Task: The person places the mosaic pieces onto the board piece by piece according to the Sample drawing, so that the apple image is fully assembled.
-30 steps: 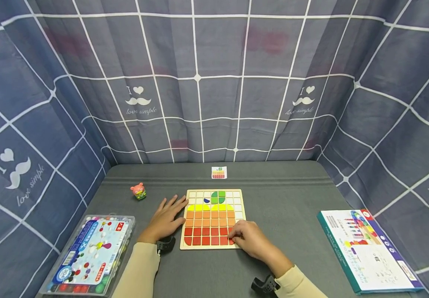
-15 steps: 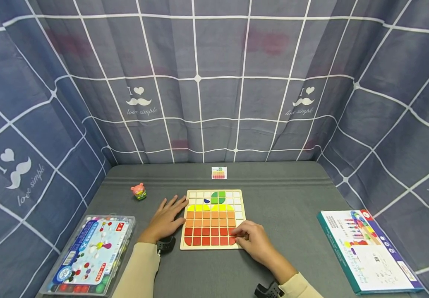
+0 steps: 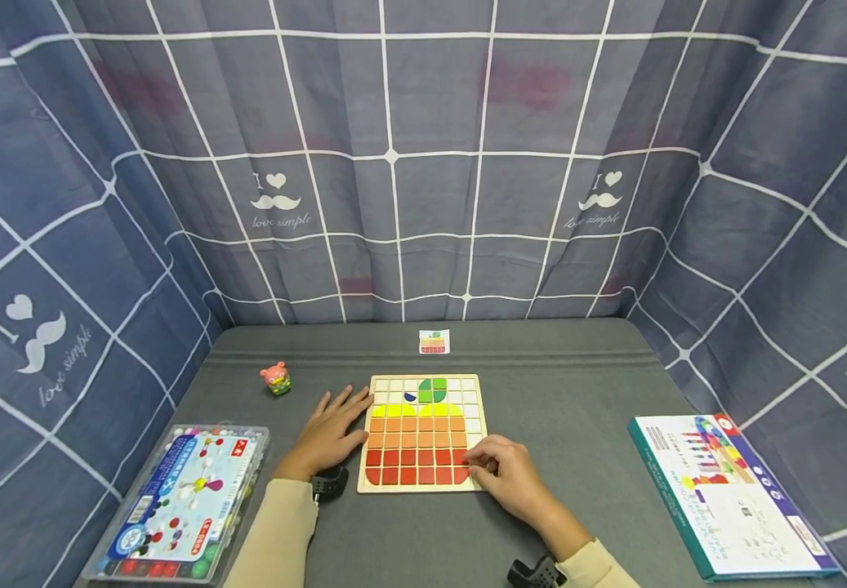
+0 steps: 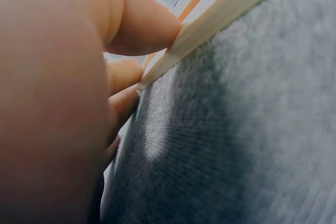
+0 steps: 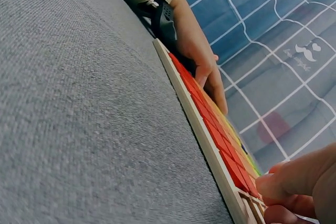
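A wooden grid board (image 3: 417,488) lies on the grey table, filled with rows of red tiles (image 3: 408,466), orange tiles, yellow tiles and a green leaf shape, with one dark blue piece (image 3: 410,397) near the top. My left hand (image 3: 327,433) rests with spread fingers against the board's left edge; its fingertips (image 4: 168,35) touch the wooden rim in the left wrist view. My right hand (image 3: 507,478) has curled fingers at the right end of the red rows. In the right wrist view its thumb (image 5: 269,186) is right at the last red tile; whether the fingers pinch anything I cannot tell.
A small picture card (image 3: 434,342) lies behind the board, with a pink-headed figurine (image 3: 275,378) to its left. At front left is a clear plastic case (image 3: 180,498) of coloured balls; a flat box (image 3: 732,494) lies at right. Patterned curtains (image 3: 430,196) surround the table.
My right hand has shifted slightly right, uncovering the right ends of the red rows. The left hand stays at the board's left edge.
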`<action>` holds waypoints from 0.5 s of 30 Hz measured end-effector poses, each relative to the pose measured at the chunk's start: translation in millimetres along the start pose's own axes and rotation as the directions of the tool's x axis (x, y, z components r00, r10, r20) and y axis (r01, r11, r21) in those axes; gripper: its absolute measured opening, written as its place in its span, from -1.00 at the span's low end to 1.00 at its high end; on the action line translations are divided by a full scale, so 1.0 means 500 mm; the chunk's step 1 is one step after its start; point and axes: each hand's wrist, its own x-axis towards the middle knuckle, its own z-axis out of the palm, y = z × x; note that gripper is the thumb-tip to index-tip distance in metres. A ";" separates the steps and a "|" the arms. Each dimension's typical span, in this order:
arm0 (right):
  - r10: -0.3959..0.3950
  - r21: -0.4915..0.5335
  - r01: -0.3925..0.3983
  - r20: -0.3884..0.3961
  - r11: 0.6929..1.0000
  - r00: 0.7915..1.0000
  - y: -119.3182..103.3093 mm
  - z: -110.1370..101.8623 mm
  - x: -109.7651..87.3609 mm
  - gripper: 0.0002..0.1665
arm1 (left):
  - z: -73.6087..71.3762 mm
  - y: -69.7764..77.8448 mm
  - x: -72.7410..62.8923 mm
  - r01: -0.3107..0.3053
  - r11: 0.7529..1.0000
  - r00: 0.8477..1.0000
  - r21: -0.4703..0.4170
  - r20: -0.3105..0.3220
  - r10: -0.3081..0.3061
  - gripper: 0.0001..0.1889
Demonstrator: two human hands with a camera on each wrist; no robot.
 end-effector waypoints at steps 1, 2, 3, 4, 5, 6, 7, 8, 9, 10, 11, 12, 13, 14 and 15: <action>-0.008 -0.002 0.008 -0.008 1.000 1.000 0.001 -0.001 -0.001 -0.76 | 0.001 0.000 0.000 -0.001 1.000 1.000 0.000 0.000 0.001 -0.27; -0.013 -0.008 0.013 -0.017 1.000 1.000 0.002 -0.003 -0.001 -0.77 | 0.001 0.000 0.000 -0.002 1.000 1.000 0.000 0.000 0.002 -0.27; -0.019 -0.016 0.019 -0.024 1.000 1.000 0.003 -0.004 0.000 -0.78 | 0.001 0.000 0.000 -0.002 1.000 1.000 0.001 0.001 0.002 -0.27; -0.029 -0.027 0.028 -0.033 0.999 0.999 0.005 -0.005 0.001 -0.78 | 0.001 0.000 0.001 0.000 1.000 1.000 0.000 0.004 0.000 -0.27; -0.033 -0.035 0.032 -0.040 0.999 0.999 0.006 -0.006 0.002 -0.79 | 0.001 0.000 0.001 0.001 1.000 1.000 0.000 0.003 -0.001 -0.27; -0.041 -0.044 0.039 -0.046 0.998 0.998 0.006 -0.008 0.003 -0.79 | 0.002 -0.001 0.001 0.001 1.000 1.000 0.001 0.002 -0.001 -0.27; -0.046 -0.054 0.043 -0.051 0.998 0.998 0.008 -0.010 0.004 -0.79 | 0.001 -0.001 0.002 0.001 1.000 1.000 -0.001 0.001 -0.001 -0.27; -0.045 -0.065 0.042 -0.052 0.997 0.998 0.009 -0.012 0.005 -0.80 | 0.001 -0.001 0.002 -0.002 1.000 1.000 -0.005 -0.003 0.002 -0.27; -0.051 -0.073 0.047 -0.053 0.996 0.997 0.011 -0.016 0.006 -0.80 | 0.000 -0.002 0.003 -0.003 1.000 1.000 -0.011 -0.004 0.003 -0.27; -0.053 -0.084 0.048 -0.054 0.995 0.997 0.013 -0.020 0.008 -0.80 | 0.000 -0.003 0.003 -0.002 1.000 1.000 -0.017 -0.004 0.002 -0.27; -0.049 -0.094 0.044 -0.052 0.995 0.997 0.015 -0.026 0.010 -0.80 | 0.000 -0.004 0.004 -0.002 1.000 1.000 -0.027 -0.005 0.002 -0.27; -0.047 -0.109 0.041 -0.054 0.993 0.997 0.019 -0.033 0.012 -0.79 | 0.001 -0.006 0.004 0.003 0.999 1.000 -0.042 -0.005 -0.004 -0.26; -0.039 -0.128 0.032 -0.056 0.991 0.998 0.022 -0.042 0.015 -0.79 | 0.001 -0.008 0.005 0.014 0.998 1.000 -0.058 -0.004 -0.014 -0.25; -0.034 -0.149 0.025 -0.060 0.988 0.998 0.026 -0.051 0.019 -0.79 | 0.001 -0.011 0.006 0.026 0.996 1.000 -0.081 -0.001 -0.026 -0.24; -0.029 -0.172 0.017 -0.067 0.985 0.997 0.031 -0.062 0.023 -0.79 | 0.000 -0.013 0.007 0.041 0.994 0.999 -0.104 0.006 -0.041 -0.23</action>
